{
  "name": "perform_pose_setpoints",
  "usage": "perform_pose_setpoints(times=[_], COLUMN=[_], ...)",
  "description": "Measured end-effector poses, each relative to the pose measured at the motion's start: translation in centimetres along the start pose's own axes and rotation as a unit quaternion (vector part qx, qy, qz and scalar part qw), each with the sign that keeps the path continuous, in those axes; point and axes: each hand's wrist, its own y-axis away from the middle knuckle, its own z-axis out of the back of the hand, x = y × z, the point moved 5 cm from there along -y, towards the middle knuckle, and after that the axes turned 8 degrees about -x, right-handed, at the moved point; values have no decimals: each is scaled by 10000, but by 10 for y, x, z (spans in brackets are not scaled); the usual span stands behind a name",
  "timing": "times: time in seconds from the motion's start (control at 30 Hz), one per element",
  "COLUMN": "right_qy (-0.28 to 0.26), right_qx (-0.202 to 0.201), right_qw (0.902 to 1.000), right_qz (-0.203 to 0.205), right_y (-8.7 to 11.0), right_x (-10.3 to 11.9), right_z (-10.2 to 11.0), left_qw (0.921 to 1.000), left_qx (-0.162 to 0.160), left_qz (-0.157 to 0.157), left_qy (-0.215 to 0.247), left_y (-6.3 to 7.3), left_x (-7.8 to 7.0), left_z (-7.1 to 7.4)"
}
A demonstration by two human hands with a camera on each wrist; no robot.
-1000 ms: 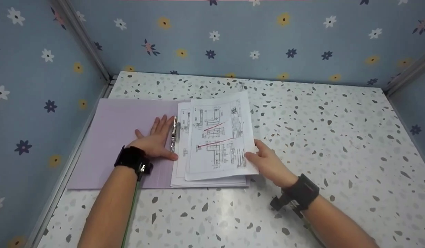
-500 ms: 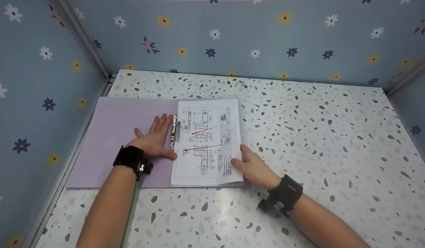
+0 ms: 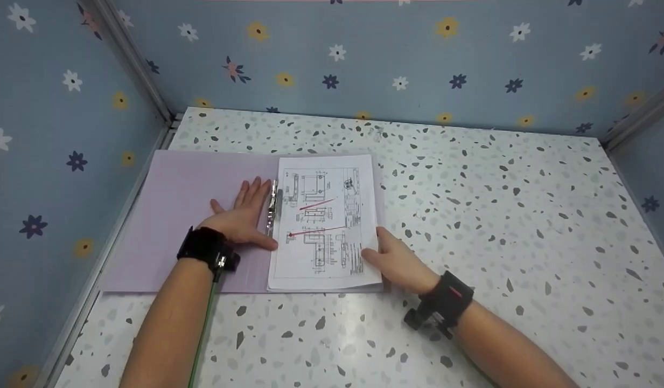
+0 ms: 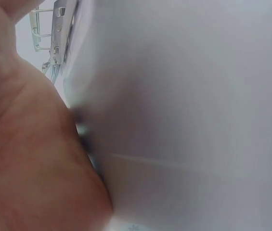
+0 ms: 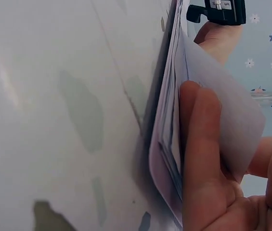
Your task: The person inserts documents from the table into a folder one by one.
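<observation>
A light purple ring binder [image 3: 186, 178] lies spread flat on the table, its metal ring clip [image 3: 272, 207] along the spine. On its right half rests a stack of white paper, topped by a sheet [image 3: 358, 275] with technical drawings and two red lines. My left hand [image 3: 240, 221] presses flat on the left cover with fingers spread, the thumb reaching past the clip's lower end. At the stack's right edge my right hand [image 3: 399, 261] pinches the top sheet. In the right wrist view that sheet [image 5: 237, 110] bends up between thumb and fingers, above the other pages [image 5: 167, 139].
The speckled white table [image 3: 498, 242] extends to the right and in front of the binder. Flower-patterned blue panels [image 3: 364, 54] stand behind and at both sides. Each wrist wears a black strap with a camera, and a green cable [image 3: 202, 334] runs along the left forearm.
The right hand has brought the top sheet left and down, so it now lines up with the stack. Over the last half second little has moved, and the left hand stays put.
</observation>
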Motion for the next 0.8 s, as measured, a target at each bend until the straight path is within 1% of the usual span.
perform_pose_setpoints(times=[0.13, 0.3, 0.4, 0.57, 0.63, 0.7, 0.8], right_qy=[89, 309, 435, 726, 1021, 1514, 2309], right_qx=[10, -123, -203, -160, -154, -207, -498], right_qw=[10000, 9994, 9985, 9958, 9929, 9868, 9708], right_qz=[-10, -58, -246, -543, -588, -544, -420], right_y=[-1, -4, -5, -4, -5, -8, -14], right_x=[-1, -2, -3, -1, 3, 9, 23], right_z=[0, 3, 7, 15, 20, 28, 42], left_qw=[10000, 10000, 10000, 9999, 9999, 10000, 10000], left_qx=[-9, 9, 19, 19, 19, 15, 13], left_qz=[-14, 37, 54, 89, 85, 80, 54], left_qy=[43, 38, 35, 61, 54, 31, 14], left_y=[-1, -2, -2, -2, -2, -2, -2], left_x=[0, 0, 1, 2, 2, 1, -1], left_z=[0, -2, -3, -2, -2, -1, -2])
